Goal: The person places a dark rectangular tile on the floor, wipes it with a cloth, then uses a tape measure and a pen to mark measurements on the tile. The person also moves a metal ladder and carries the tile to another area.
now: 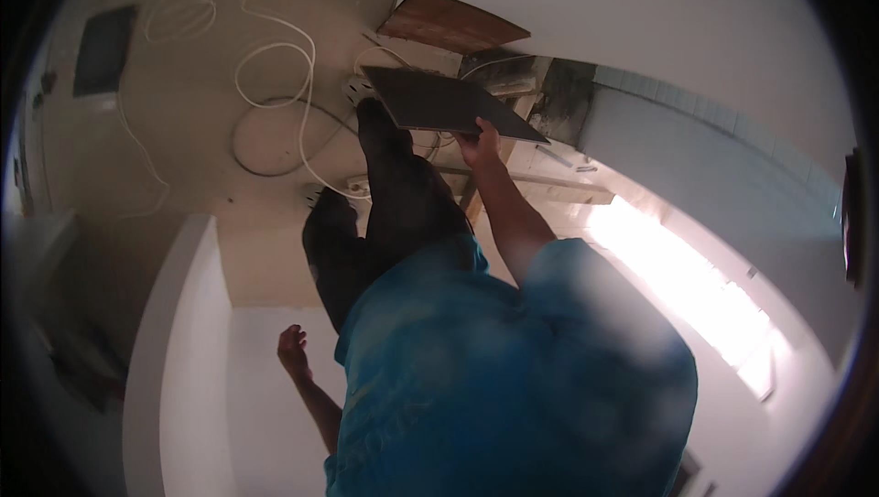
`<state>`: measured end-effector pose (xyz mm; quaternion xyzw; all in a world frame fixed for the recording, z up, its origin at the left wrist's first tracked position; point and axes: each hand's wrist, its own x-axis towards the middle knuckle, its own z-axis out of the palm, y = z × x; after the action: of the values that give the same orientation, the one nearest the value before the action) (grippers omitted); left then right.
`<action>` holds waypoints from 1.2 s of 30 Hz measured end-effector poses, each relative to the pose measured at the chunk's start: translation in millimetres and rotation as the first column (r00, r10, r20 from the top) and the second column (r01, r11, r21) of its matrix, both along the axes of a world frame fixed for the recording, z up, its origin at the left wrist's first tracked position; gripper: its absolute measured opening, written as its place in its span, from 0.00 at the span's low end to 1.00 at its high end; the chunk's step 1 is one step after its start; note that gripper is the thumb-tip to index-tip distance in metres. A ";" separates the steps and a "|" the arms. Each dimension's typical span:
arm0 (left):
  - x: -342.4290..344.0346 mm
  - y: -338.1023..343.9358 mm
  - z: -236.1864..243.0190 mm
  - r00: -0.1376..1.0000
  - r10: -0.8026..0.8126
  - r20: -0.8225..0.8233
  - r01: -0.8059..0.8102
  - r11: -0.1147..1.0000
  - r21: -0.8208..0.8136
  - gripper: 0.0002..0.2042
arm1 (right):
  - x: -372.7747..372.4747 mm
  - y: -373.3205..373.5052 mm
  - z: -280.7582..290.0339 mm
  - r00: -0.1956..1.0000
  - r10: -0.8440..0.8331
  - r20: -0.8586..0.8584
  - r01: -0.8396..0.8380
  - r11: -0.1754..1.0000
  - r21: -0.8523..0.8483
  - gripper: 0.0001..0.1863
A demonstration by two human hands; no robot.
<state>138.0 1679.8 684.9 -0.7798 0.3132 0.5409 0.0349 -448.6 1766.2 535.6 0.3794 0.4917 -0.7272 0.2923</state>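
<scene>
My right hand [480,142] grips a thin, dark grey flat panel [439,102] by its near edge, the thumb lying on the upper face. The panel is held out in front of my legs, tilted, and its far left corner hides part of one foot. What it is made of I cannot make out. My left hand [293,351] hangs beside my body with loosely curled fingers, and nothing shows in it. A white wall is behind that hand.
White cable [311,58] and a dark cable loop [234,145] lie on the floor around my feet. A brown board [453,21] leans by the white wall ahead. Wooden pieces [568,188] lie to the right. A low white partition [183,332] stands left; beyond lies another dark panel [104,50].
</scene>
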 end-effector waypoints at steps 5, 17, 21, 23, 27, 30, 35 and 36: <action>78.2 14.5 -0.7 0.999 0.028 -0.028 -0.031 0.992 -0.122 0.05 | 63.9 27.7 55.3 0.991 -0.132 -0.004 0.131 0.989 -0.069 0.21; 237.9 24.2 -126.8 0.979 -0.116 -0.167 0.086 0.981 -0.176 0.08 | 172.6 114.1 72.2 0.775 -0.611 0.162 0.618 0.786 0.014 0.21; 251.5 -19.0 -150.2 0.850 -0.526 -0.033 0.492 0.814 -0.309 0.11 | 204.7 147.9 59.1 0.837 -0.547 0.033 0.548 0.833 -0.079 0.20; 239.7 -45.5 -134.4 0.804 -0.593 0.034 0.571 0.755 -0.322 0.13 | 218.1 150.5 61.9 0.777 -0.626 0.065 0.629 0.772 -0.086 0.20; 199.7 -84.5 -69.6 0.869 -0.495 -0.019 0.462 0.823 -0.330 0.22 | 237.7 158.9 60.3 0.625 -0.756 0.196 0.773 0.634 -0.022 0.20; 169.6 -95.6 -49.9 0.960 -0.208 -0.188 0.148 0.945 -0.292 0.24 | 249.6 197.0 32.7 0.747 -0.663 0.046 0.656 0.746 0.116 0.20; 147.4 -101.9 -42.6 0.956 -0.168 -0.239 0.079 0.936 -0.343 0.25 | 250.4 218.7 27.6 0.613 -0.774 0.156 0.788 0.613 -0.054 0.21; 168.4 -109.6 -30.2 0.970 -0.136 -0.200 0.055 0.929 -0.366 0.25 | 264.4 174.1 52.0 0.576 -0.787 0.222 0.801 0.597 0.039 0.22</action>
<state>306.4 1570.2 654.8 -0.6915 0.4461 0.5562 -0.1161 -184.1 1940.3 587.6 0.6259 0.2108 -0.7508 -0.0006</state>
